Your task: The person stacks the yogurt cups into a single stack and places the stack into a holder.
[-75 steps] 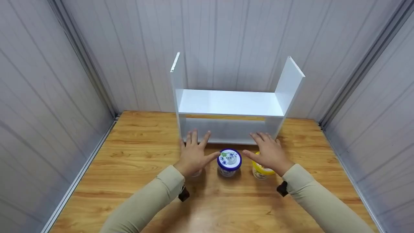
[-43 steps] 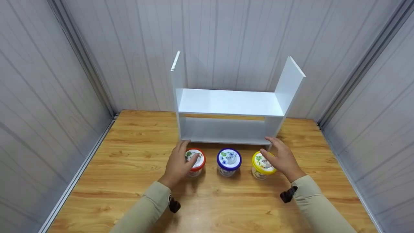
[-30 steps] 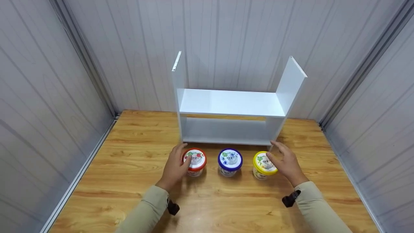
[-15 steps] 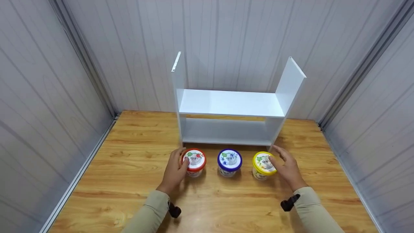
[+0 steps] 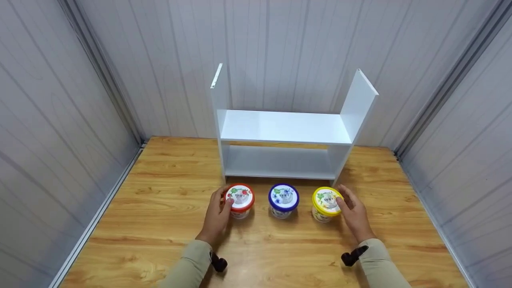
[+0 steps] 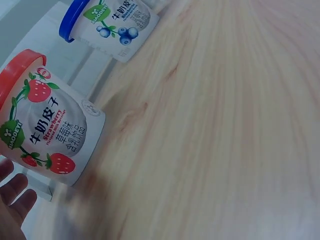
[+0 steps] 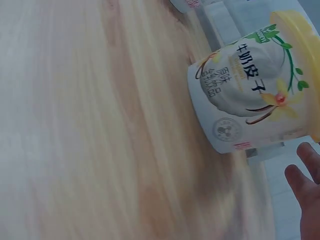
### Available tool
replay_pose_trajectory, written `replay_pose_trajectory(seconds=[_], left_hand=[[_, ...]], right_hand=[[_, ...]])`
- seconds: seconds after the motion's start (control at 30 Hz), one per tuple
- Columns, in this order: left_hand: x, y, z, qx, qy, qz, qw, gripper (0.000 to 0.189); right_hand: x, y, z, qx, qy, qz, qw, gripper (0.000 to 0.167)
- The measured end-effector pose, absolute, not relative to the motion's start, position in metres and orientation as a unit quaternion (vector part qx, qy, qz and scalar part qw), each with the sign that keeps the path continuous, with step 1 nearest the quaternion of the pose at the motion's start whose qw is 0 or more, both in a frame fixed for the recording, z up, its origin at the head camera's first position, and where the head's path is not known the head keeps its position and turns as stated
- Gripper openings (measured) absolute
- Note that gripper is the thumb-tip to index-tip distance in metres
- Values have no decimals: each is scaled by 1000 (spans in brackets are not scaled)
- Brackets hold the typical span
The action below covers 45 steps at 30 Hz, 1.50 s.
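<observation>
Three printed paper tubs stand upright in a row on the wooden table. The left tub point(image 5: 240, 198) has a red lid, the middle tub point(image 5: 283, 198) a blue lid and the right tub point(image 5: 326, 202) a yellow lid. My left hand point(image 5: 215, 216) is at the left side of the red-lidded tub, its thumb overlapping the lid's edge; in the left wrist view its fingertips point(image 6: 27, 197) spread beside the tub's wall. My right hand point(image 5: 355, 216) stands at the right of the yellow-lidded tub, thumb at the lid's edge. In the right wrist view, two fingertips point(image 7: 297, 177) show apart from that tub.
A white two-level shelf unit point(image 5: 286, 127) with tall side panels stands right behind the tubs. Its lower board point(image 5: 280, 162) lies low over the table point(image 5: 172, 192). Pale panelled walls point(image 5: 288, 52) enclose the table at the back and both sides.
Both hands have drawn back from over the tubs and come down, left to the red-lidded tub's outer side, right to the yellow-lidded tub's. The tubs keep their places.
</observation>
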<state>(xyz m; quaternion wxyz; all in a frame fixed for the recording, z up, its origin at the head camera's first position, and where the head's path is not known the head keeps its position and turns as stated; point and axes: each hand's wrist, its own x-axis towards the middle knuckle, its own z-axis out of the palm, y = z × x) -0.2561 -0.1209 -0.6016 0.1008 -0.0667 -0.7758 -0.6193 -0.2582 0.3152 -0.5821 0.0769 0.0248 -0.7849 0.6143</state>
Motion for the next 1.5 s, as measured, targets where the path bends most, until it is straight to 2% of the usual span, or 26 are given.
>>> replay_pose_trajectory(seconds=[0.33, 0.57, 0.83, 1.1, 1.33, 1.5], left_hand=[[-259, -116, -607, -55, -758, -639, 115, 43], [-260, -116, -614, -66, -745, -648, 140, 41], [-239, -113, -581, -56, -746, -653, 119, 38], [-240, -114, -589, -57, -733, -668, 112, 39], [-239, -116, -593, -61, -728, -674, 111, 42], [-239, -117, -594, -59, -740, -660, 115, 41]], right_hand=[[-256, 312, -597, 34, -744, 661, 90, 64], [-251, 309, -606, 25, -713, 697, 71, 69], [-249, 305, -615, 28, -698, 711, 80, 77], [-247, 300, -624, 39, -672, 731, 113, 83], [-246, 298, -626, 24, -669, 734, 110, 92], [-246, 295, -627, 15, -703, 700, 122, 91]])
